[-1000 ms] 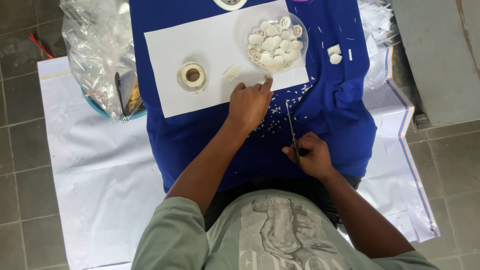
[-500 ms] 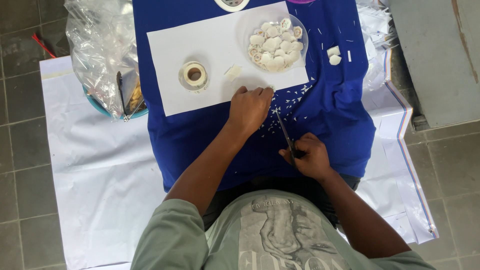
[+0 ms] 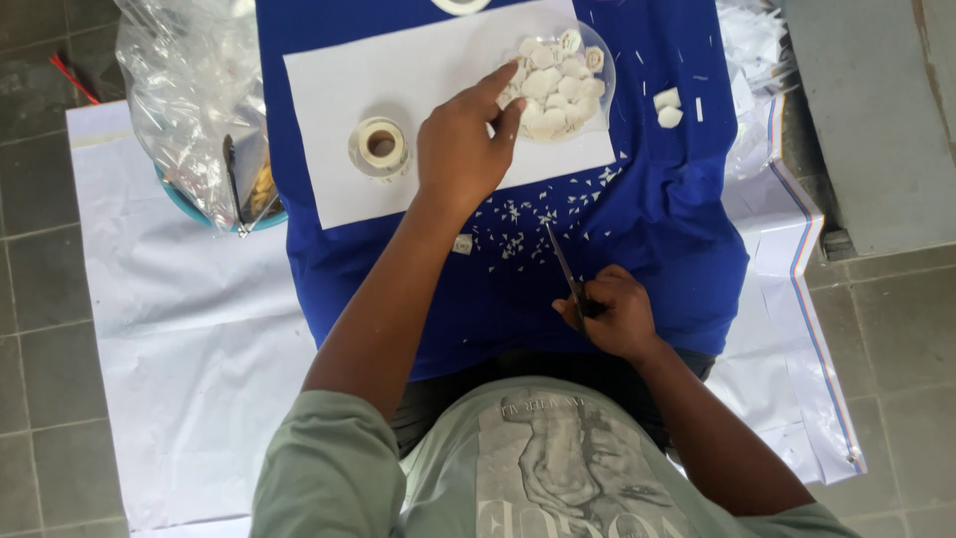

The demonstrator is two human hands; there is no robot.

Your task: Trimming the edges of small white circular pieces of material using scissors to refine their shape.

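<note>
Left hand, fingers pinched together, reaches the clear round plastic dish of small white discs on the white paper sheet; right hand grips slim dark scissors over the blue cloth.

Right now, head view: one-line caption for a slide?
Left hand reaches into a clear dish of white pieces; right hand holds scissors over blue cloth.

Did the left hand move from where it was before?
Yes. The left hand went up the white paper, past the tape roll, to the clear dish.
</note>
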